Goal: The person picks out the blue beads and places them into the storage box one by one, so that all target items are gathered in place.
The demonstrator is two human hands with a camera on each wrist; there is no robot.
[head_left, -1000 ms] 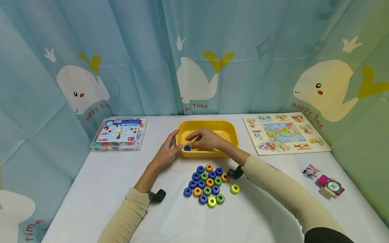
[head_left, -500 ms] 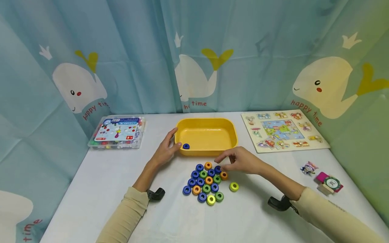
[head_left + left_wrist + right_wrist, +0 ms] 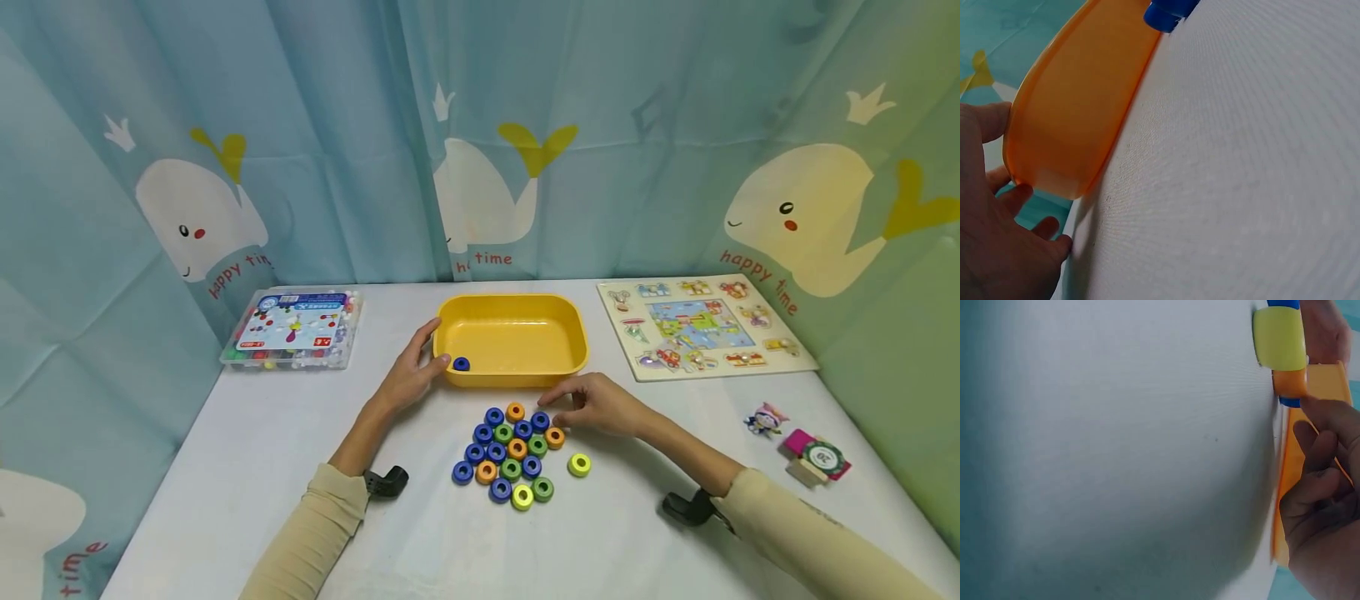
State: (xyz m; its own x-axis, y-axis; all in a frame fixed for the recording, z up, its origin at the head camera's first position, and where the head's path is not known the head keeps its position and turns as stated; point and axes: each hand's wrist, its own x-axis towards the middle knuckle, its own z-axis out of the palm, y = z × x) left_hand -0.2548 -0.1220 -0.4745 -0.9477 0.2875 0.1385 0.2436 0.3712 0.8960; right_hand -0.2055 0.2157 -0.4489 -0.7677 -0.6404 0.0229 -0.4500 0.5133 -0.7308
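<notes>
At the left end of the yellow tray [image 3: 517, 381], my left hand [image 3: 408, 371] holds its wall between thumb and fingers. The left wrist view shows the thumb [image 3: 994, 122] at the rim and the other fingers along the outside. One blue ring [image 3: 461, 364] lies inside the tray's front left corner. My right hand [image 3: 603, 406] hovers low at the back right of a cluster of blue, green, orange and yellow rings. Its index finger and thumb are parted beside a blue ring [image 3: 540, 422], close to an orange ring [image 3: 554, 437]. Nothing shows in its grasp.
A lime-yellow ring [image 3: 579, 465] lies apart, right of the cluster. A clear bead box [image 3: 292, 329] stands back left; a wooden puzzle board [image 3: 705, 329] lies back right. A small figure [image 3: 767, 420] and stacked pieces [image 3: 817, 460] are at right. A curtain [image 3: 337, 167] closes off the back.
My right hand has come out of the tray and moved right and nearer, to the back right of the ring cluster. My left hand stays on the tray.
</notes>
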